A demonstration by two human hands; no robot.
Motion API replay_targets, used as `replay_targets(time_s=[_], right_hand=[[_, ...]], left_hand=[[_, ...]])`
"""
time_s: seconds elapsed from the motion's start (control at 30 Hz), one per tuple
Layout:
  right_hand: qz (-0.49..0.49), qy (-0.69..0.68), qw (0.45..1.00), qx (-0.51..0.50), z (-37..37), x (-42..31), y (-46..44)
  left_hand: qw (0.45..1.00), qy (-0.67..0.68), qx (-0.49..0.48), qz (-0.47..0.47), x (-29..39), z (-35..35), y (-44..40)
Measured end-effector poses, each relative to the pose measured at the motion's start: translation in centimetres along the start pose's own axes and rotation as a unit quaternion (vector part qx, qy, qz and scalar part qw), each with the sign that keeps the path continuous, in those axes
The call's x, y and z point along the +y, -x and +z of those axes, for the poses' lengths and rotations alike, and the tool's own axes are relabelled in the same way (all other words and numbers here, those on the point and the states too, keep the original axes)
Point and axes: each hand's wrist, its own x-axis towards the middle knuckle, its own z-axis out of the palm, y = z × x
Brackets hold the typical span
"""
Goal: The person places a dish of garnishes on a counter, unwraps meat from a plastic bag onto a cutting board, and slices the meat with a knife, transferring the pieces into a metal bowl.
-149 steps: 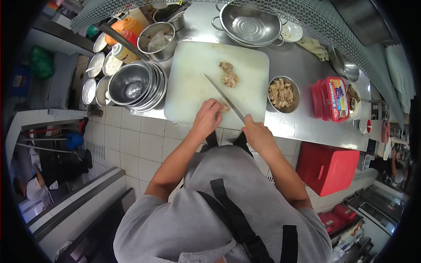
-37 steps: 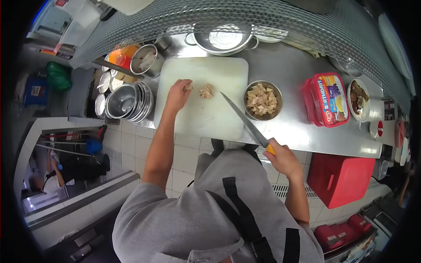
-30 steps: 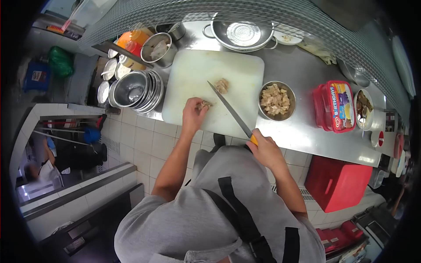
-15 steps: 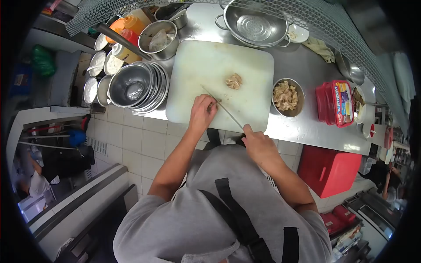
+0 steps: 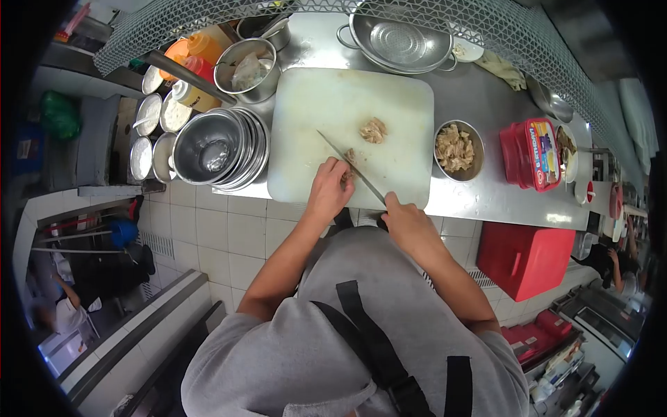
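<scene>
My right hand (image 5: 410,222) is closed around the handle of a long kitchen knife (image 5: 361,174), near the front edge of a white cutting board (image 5: 299,104). Its blade slants up and left across the board. My left hand (image 5: 329,189) has its fingers curled on a small piece of pale brown meat (image 5: 349,155), close beside the blade. The fingers partly hide this piece. Farther back on the board lies a small heap of the same meat (image 5: 373,130). To the right stands a metal bowl (image 5: 478,163) holding cut meat chunks (image 5: 454,147).
Stacked metal bowls (image 5: 208,147) stand left of the board, with a pot (image 5: 267,85) and sauce bottles (image 5: 191,96) behind. A colander (image 5: 399,42) sits at the back. Red tubs (image 5: 515,154) are at right; a red bin (image 5: 521,260) stands below the counter. Other people are at the far edges.
The view has shifted slightly. My left hand has moved a little right along the blade, and a bit of meat now shows on the blade's far side. My right hand keeps its grip.
</scene>
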Motion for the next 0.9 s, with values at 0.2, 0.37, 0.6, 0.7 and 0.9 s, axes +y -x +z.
replay_targets(time_s=[0.2, 0.37, 0.6, 0.7, 0.9], right_hand=[[-0.027, -0.076, 0.996, 0.029, 5.9, 1.6, -3.1], [-0.047, -0.053, 0.997, 0.034, 2.6, 1.4, -4.0], [0.007, 0.009, 0.999, -0.033, -0.7, 0.4, 0.1], [-0.001, 0.003, 0.999, -0.036, 1.6, 1.2, -1.3], [-0.024, -0.043, 0.999, 0.018, 4.8, 1.2, -5.1]], left_hand=[[1.000, 0.028, -0.005, -0.011, -0.7, 0.6, 0.1], [0.997, 0.005, 0.021, 0.068, -0.2, -0.3, 0.7], [0.997, -0.002, 0.002, 0.080, -0.8, -0.8, -0.2], [0.996, -0.001, -0.006, 0.085, -1.2, -0.7, -0.4], [0.997, 0.050, -0.003, 0.052, -1.4, -0.8, 0.5]])
